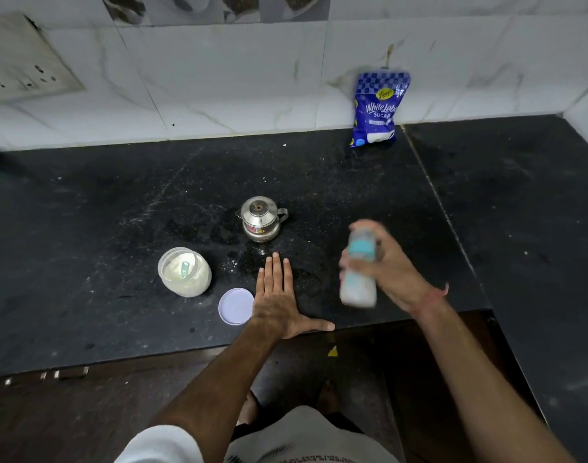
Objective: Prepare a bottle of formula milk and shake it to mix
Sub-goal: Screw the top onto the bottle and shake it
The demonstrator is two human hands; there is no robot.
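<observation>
My right hand grips a baby bottle with a teal band and whitish contents, held above the black counter; the bottle is blurred by motion. My left hand lies flat on the counter, palm down, fingers spread, holding nothing. Left of it stands an open clear jar of white powder with a pale green scoop inside. The jar's white round lid lies beside my left hand. A small steel lidded pot stands behind my left hand.
A blue sugar packet leans against the tiled wall at the back right. A switch panel hangs on the wall at upper left. The counter's front edge runs just under my left wrist, and the counter turns toward me on the right.
</observation>
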